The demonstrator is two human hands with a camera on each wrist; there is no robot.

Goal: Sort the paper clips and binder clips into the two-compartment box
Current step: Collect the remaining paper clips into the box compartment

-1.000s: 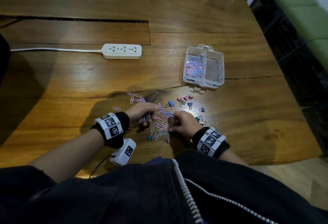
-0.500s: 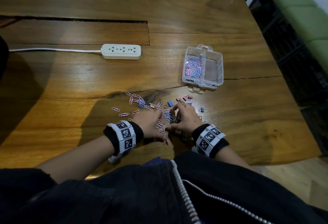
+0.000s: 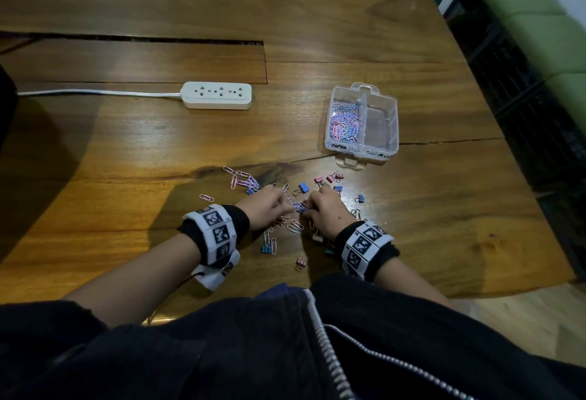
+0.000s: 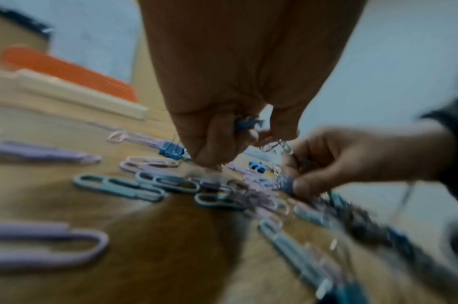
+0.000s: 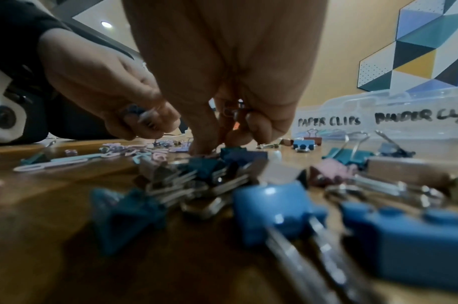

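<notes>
You sit at a warm brown wooden table [image 3: 126,152] with a white power strip [image 3: 217,95], green seating [image 3: 545,38] right, a geometric wall panel [image 5: 417,47] beyond.

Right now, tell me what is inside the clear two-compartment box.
The box holds a heap of pink, purple and blue paper clips in its left compartment. The right compartment looks empty, no binder clips in it. The heap covers the floor beneath, so anything under it is hidden.
</notes>
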